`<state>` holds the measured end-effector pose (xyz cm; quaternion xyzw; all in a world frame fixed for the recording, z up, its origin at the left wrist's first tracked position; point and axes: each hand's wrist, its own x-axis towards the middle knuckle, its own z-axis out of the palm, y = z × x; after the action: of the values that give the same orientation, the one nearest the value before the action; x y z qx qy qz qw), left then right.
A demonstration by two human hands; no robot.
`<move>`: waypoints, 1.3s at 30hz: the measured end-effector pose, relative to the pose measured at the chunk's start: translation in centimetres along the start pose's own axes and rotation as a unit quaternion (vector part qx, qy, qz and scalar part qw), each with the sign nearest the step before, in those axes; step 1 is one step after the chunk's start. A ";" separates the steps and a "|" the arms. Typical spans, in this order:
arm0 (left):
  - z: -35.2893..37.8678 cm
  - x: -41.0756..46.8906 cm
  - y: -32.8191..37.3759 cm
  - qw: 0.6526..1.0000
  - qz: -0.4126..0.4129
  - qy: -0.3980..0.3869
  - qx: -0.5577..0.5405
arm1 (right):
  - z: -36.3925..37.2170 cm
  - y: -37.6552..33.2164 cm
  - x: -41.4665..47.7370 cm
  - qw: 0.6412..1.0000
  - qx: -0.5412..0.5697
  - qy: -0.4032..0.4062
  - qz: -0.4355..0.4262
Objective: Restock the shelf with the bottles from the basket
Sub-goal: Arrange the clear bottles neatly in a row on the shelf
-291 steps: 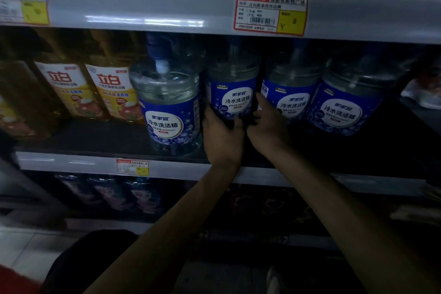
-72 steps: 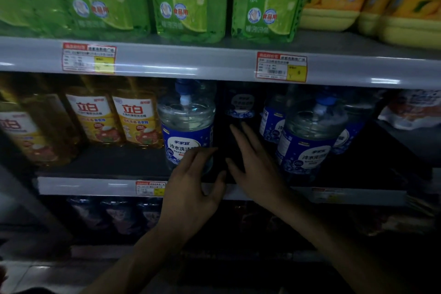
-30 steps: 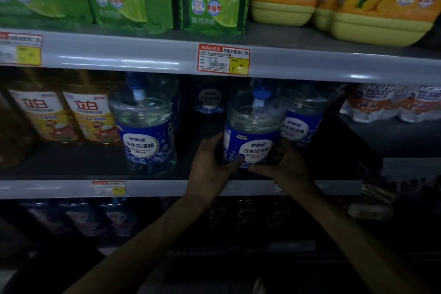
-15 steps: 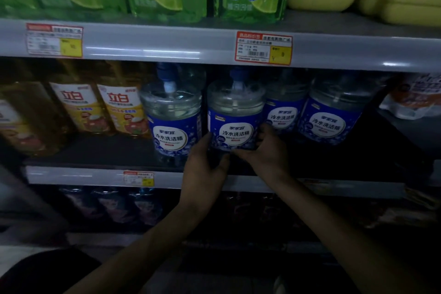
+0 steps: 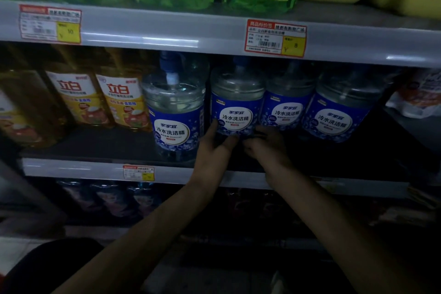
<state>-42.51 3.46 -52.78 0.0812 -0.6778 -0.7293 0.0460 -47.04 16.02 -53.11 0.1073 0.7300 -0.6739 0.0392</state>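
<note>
I see my left hand and right hand both curled around the lower part of a clear round plastic bottle with a blue label. It stands upright on the dark middle shelf, between similar bottles.

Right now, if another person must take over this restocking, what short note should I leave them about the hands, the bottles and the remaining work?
Left hand: grips the held bottle low on its left side.
Right hand: fingers curled round its lower right.
The held bottle is upright on the middle shelf, second from the left in a front row of four blue-label bottles, set slightly behind the first bottle.
Done: it stands in the row.
Left: release it and bring more bottles; the basket is not in view.
</note>
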 end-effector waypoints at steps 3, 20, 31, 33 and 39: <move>0.3 0.3 0.3 1.000 -0.007 -0.005 0.002 | 0.4 -0.7 -0.2 1.000 0.029 -0.007 0.001; 2.0 2.7 1.4 0.995 -0.070 0.023 -0.070 | 2.1 -1.2 0.7 0.997 0.064 -0.030 -0.010; 1.6 3.6 0.4 0.997 -0.054 0.017 -0.045 | 1.5 -1.2 0.2 0.998 0.014 -0.052 -0.035; 1.6 3.3 0.5 0.999 -0.030 0.005 -0.032 | 1.5 -1.1 0.3 0.997 0.005 -0.049 -0.053; 0.7 1.1 -0.2 0.993 0.088 -0.015 0.079 | 1.0 0.4 1.2 0.985 -0.093 -0.034 -0.144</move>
<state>-43.71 4.00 -53.01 0.0140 -0.7385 -0.6676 0.0937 -48.23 15.19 -53.81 -0.0257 0.7953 -0.6052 -0.0235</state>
